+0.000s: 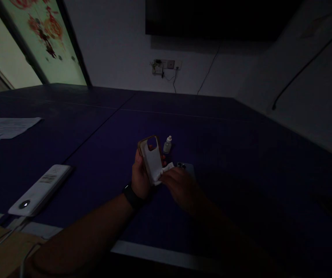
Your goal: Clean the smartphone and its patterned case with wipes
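My left hand (140,178) grips a phone case (153,160) by its side, tilted with its pale inner face toward me and the camera cutout at the top. A crumpled white tissue (167,168) is pinched in my right hand (181,188), pressed against the lower right part of the case's inside. Partly hidden behind my right hand, a phone (189,168) lies on the table with its camera lenses up. Just beyond the case stands a small clear bottle (167,145) with a white cap.
A white power bank (42,189) with cables at its near end lies on the dark blue table (102,162) to the left. Printed papers (9,127) rest farther left. A wall socket (166,64) and a dark screen (212,19) are at the back.
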Available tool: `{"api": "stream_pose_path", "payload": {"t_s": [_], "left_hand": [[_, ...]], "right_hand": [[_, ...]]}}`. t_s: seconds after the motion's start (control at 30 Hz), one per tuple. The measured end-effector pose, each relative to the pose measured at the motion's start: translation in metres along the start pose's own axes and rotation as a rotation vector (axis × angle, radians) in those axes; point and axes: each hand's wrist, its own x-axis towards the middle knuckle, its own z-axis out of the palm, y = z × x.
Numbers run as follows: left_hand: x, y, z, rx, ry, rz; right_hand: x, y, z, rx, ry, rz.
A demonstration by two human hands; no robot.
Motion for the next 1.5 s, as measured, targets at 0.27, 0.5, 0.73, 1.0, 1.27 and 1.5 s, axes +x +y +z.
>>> {"api": "stream_pose_path", "payload": {"t_s": [0.27,0.5,0.73,1.0,1.27,1.5], "left_hand": [[-0.004,0.001,0.007,0.036,0.005,0.02],[-0.005,0.003,0.008,0.078,-0.009,-0.009],[-0.006,0.001,0.009,0.108,-0.046,0.04],[-0.007,0.001,0.01,0.124,-0.049,0.052],[-0.007,0.001,0.009,0.149,-0.096,0.041],[-0.009,0.003,0.011,0.149,-0.09,0.085]], "right_hand": [[-0.001,-0.004,0.001,-0.023,-0.016,0.109],[0.001,-0.009,-0.003,0.074,-0.071,0.023],[0.002,-0.007,-0.007,-0.03,-0.097,0.11],[-0.001,-0.004,-0.003,0.041,-0.057,0.176],[-0.002,-0.003,-0.003,0.076,-0.054,0.142],[-0.001,-0.008,-0.002,0.154,-0.076,0.067]]}}
